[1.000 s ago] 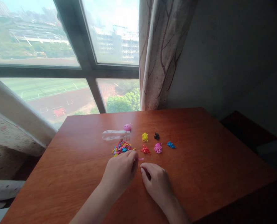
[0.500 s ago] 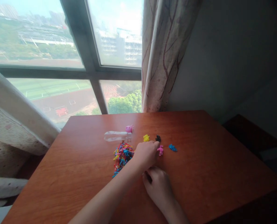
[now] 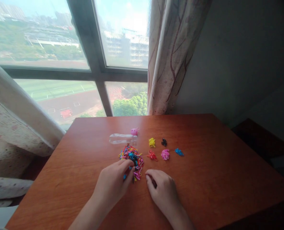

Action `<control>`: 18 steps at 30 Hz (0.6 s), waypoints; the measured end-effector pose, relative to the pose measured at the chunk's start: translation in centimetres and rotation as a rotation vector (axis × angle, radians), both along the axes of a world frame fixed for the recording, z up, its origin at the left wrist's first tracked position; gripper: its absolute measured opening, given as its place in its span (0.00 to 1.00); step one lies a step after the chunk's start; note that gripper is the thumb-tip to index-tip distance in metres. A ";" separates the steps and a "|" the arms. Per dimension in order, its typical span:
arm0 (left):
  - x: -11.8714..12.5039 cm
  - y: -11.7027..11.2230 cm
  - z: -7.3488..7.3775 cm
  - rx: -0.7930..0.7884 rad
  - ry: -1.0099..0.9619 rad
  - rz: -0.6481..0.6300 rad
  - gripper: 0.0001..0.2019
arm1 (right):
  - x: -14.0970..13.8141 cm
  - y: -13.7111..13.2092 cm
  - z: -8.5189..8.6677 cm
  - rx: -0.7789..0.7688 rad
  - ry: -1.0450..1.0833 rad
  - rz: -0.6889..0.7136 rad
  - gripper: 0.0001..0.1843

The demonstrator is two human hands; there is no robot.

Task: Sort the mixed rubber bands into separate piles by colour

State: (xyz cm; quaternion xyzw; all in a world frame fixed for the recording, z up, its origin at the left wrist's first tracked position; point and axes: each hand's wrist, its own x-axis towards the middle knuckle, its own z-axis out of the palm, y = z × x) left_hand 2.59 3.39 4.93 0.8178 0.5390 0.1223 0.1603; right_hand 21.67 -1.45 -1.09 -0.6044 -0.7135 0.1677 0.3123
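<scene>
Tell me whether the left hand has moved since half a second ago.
Yes, leftward and nearer the person: judged against the yellow pile, the left hand went from just in front of it to the mixed-color pile.

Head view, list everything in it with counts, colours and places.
window: one, grey-framed, back
buildings: several, pale, outside
trees: several, green, outside
field: one, green, outside
curtains: two, patterned, beside window
wall: one, grey, right
dark shape: one, brownish, far right
cloth: one, spotted, lower left
table: one, brown, below window
bottle: one, clear, on table
pink piece: one, pink, behind bottle
mixed pile: one, multicoloured, nearer than bottle
red pile, pink pile, blue pile: one each, right of mixed pile
yellow pile, black pile: one each, row behind
left hand: one, bare, at mixed pile
right hand: one, bare, beside left hand
</scene>
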 end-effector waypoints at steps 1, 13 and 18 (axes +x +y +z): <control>-0.7 -0.4 -0.3 -0.006 -0.003 0.020 0.10 | 0.0 0.0 0.0 -0.002 -0.004 0.001 0.11; -3.1 -3.1 -4.0 -0.034 -0.082 0.010 0.11 | -0.9 0.0 0.5 0.023 -0.077 0.037 0.08; -2.7 -3.2 -3.8 -0.061 -0.116 -0.050 0.11 | -1.3 0.0 0.5 0.005 -0.070 0.045 0.08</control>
